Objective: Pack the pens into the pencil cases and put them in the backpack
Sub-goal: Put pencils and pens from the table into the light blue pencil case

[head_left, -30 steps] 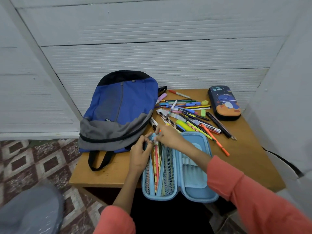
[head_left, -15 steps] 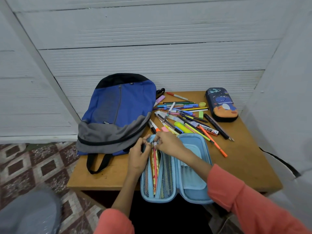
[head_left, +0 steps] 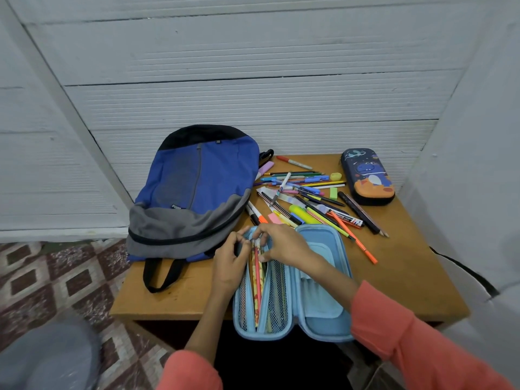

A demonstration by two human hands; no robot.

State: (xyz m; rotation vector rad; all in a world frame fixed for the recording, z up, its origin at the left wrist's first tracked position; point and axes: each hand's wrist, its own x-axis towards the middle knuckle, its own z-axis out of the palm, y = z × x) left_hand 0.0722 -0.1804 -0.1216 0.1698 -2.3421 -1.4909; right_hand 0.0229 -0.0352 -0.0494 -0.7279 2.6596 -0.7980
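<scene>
A light blue pencil case (head_left: 318,280) lies open at the table's near edge, overhanging it. Several pencils (head_left: 256,280) sit in its left mesh half. My left hand (head_left: 229,261) holds the case's far left rim with curled fingers. My right hand (head_left: 281,244) pinches the tops of the pencils at the case's far end. A heap of loose pens and markers (head_left: 306,198) lies just beyond the case. A dark blue printed pencil case (head_left: 365,175) lies zipped at the back right. The blue and grey backpack (head_left: 194,192) lies flat at the left.
The small wooden table (head_left: 408,271) stands against white walls at the back and right. An orange pen (head_left: 354,237) lies apart to the right of the open case. A tiled floor and a grey blurred object (head_left: 47,356) are at the lower left.
Both hands stay at the far end of the open case; the right hand's fingers have shifted slightly on the pencil tops. The camera view has tilted a little.
</scene>
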